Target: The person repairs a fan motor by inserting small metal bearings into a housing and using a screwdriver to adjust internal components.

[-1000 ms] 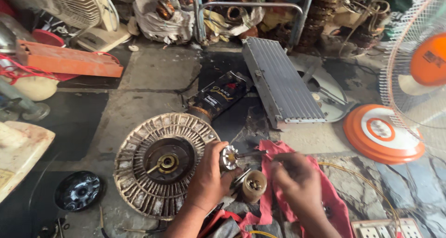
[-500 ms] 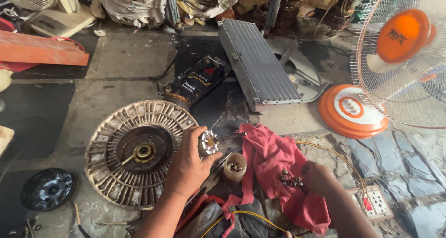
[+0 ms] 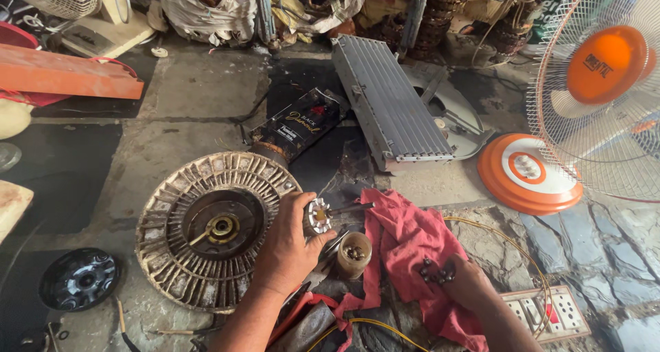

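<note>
My left hand (image 3: 289,245) grips a small silver rotor with a short shaft (image 3: 320,214), held at the right edge of a large round ribbed motor disc (image 3: 213,228) lying on the floor. A small brown cup with metal bits in it (image 3: 354,252) stands just right of that hand. My right hand (image 3: 447,276) is pressed into a crumpled red cloth (image 3: 405,238), with a small dark metal piece (image 3: 436,271) at its fingers. The cloth hides most of that hand.
A black carton (image 3: 299,125) and a grey ribbed metal panel (image 3: 392,104) lie beyond the disc. An orange-and-white fan base (image 3: 529,173) and a standing fan (image 3: 605,84) are at the right. A socket strip (image 3: 546,314), a yellow wire and a black disc (image 3: 79,280) lie nearby.
My right hand has moved from beside the brown cup rightward and into the red cloth. My left hand keeps hold of the small rotor by the disc.
</note>
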